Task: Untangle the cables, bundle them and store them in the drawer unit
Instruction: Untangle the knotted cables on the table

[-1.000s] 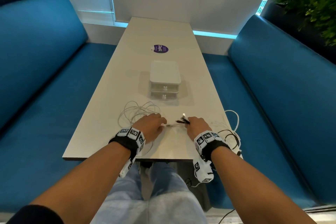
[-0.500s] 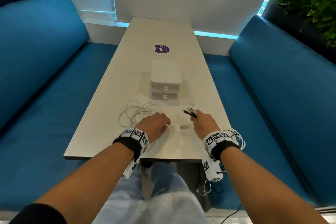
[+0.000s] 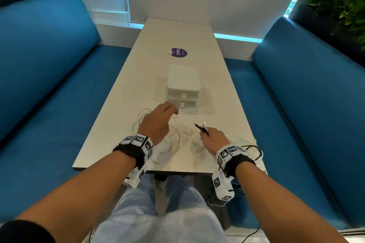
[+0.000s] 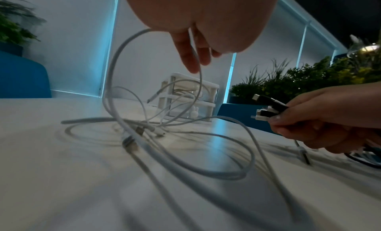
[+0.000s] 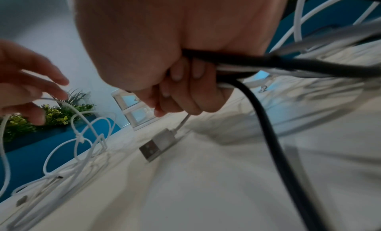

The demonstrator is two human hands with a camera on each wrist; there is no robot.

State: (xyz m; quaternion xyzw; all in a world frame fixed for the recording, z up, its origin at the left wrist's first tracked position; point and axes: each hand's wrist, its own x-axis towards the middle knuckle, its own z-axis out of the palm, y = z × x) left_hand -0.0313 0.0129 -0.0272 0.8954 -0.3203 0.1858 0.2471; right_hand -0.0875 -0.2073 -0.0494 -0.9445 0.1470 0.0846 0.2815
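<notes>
The right hand [image 3: 214, 140] was curled tight round a bunch of black and white cable ends [image 4: 268, 108], its fingers [image 5: 181, 94] closed on them so that the plugs stuck out past the thumb. From its heel a black cable [image 5: 266, 120] and several white ones trailed back toward the near right corner of the desk [image 3: 122, 108]. A white USB-A plug [image 5: 158, 144] lay flat on the desk just under that hand.

The left hand [image 3: 158, 122] hung over a loose tangle of white cables [image 4: 185, 146] spread on the desk, its fingers [image 4: 188, 55] nearly straight and pointing down, with one white loop [image 4: 115, 68] lifted up against them; whether they pinched it could not be told.

The white drawer unit [image 3: 183, 87], two drawers high and both drawers shut, stood in the middle of the desk just beyond the left hand. A purple round sticker [image 3: 179, 52] sat farther back, with blue benches [image 3: 49, 77] on either side.
</notes>
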